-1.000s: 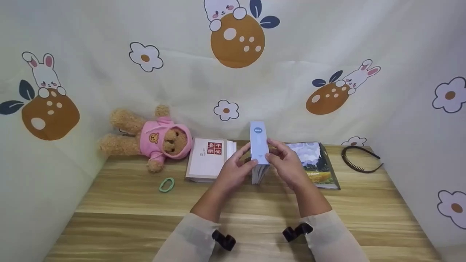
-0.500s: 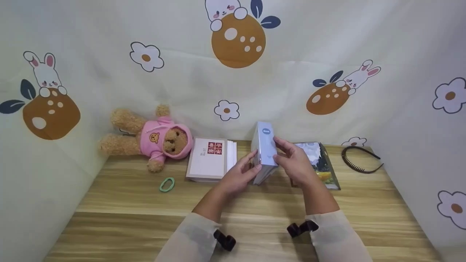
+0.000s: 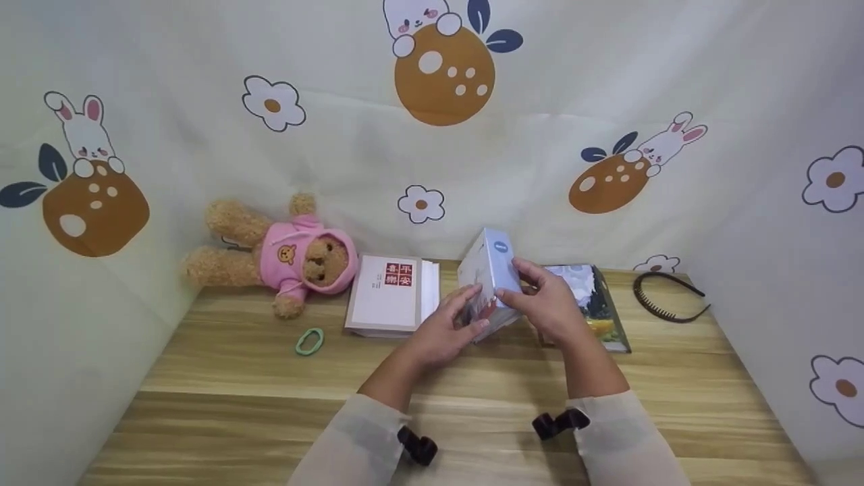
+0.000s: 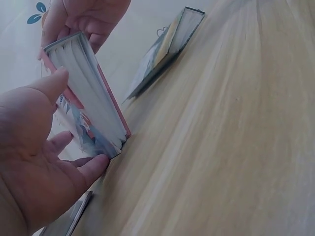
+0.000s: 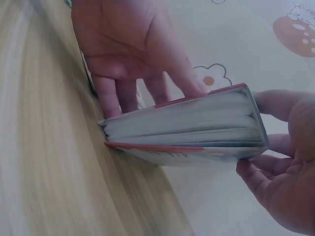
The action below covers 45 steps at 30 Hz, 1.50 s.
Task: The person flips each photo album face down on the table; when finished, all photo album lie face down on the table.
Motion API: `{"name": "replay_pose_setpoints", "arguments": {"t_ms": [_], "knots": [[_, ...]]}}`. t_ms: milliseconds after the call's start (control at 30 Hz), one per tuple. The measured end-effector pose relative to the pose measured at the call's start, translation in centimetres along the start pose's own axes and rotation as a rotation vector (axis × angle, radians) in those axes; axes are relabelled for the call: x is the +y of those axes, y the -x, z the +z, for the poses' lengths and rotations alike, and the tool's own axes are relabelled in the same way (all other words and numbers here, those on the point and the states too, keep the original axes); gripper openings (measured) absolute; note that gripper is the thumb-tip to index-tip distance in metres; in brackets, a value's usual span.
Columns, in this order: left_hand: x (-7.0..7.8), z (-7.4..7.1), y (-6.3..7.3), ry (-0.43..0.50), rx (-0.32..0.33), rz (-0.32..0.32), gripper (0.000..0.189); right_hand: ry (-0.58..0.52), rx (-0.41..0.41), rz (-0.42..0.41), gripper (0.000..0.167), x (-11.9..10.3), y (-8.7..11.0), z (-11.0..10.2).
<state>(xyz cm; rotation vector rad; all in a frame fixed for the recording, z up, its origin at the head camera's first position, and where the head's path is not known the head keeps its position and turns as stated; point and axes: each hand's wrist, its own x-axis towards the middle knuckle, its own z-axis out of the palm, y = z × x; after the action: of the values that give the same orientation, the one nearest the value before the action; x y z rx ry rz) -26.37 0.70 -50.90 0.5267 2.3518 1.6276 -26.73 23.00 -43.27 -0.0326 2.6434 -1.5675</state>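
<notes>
A thick hard-covered album (image 3: 501, 270), pale blue on its spine with red along its cover edges, stands on its page edge with the spine uppermost. My right hand (image 3: 550, 300) grips it at the spine, thumb on the near side and fingers behind. Against the left cover lie the fairly straight fingers of my left hand (image 3: 442, 334). In the left wrist view the album's white leaves (image 4: 86, 93) face the camera, its lower corner near the table. The right wrist view shows the left fingers touching one cover while the right hand (image 5: 290, 172) holds the spine.
Left of the hands lies a white album (image 3: 385, 293) with red characters, then a teddy bear (image 3: 297, 260) in a pink hoodie and a green hair tie (image 3: 309, 342). A painting-covered album (image 3: 601, 317) and a black headband (image 3: 665, 297) lie right on the wooden table (image 3: 472, 418).
The album has shifted slightly right and turned, so its left cover now faces the camera more. My right hand moved right with it; the left hand followed slightly along the cover.
</notes>
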Motion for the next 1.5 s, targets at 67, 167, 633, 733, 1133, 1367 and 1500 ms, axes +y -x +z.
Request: {"name": "replay_pose_setpoints", "arguments": {"t_ms": [67, 167, 633, 733, 1133, 1367, 1500], "knots": [[0.0, 0.0, 0.0, -0.039, -0.003, -0.001, 0.066, 0.021, -0.016, 0.017, 0.083, 0.0, 0.0, -0.3], [0.1, 0.0, 0.1, -0.089, -0.011, -0.015, 0.064, 0.082, -0.051, 0.041, 0.077, 0.1, 0.0, -0.7], [0.4, 0.3, 0.5, -0.213, -0.085, 0.001, 0.058, 0.291, -0.217, 0.070, 0.059, 2.2, -0.6, -2.2], [0.5, 0.3, 0.5, -0.225, -0.091, -0.029, 0.058, 0.298, -0.229, 0.105, 0.060, 2.7, -0.8, -2.3], [1.2, 0.1, 0.5, -0.227, -0.052, -0.028, 0.059, 0.310, -0.217, 0.205, 0.060, 3.0, -1.1, -1.5], [2.2, -1.7, 0.6, -0.018, 0.221, -0.011, 0.050, 0.168, -0.112, 0.131, 0.056, 1.3, -0.8, -0.5], [2.5, -3.6, 1.0, 0.008, 0.361, -0.032, 0.046, 0.090, -0.089, 0.043, 0.050, -0.4, -0.5, 0.4]]}}
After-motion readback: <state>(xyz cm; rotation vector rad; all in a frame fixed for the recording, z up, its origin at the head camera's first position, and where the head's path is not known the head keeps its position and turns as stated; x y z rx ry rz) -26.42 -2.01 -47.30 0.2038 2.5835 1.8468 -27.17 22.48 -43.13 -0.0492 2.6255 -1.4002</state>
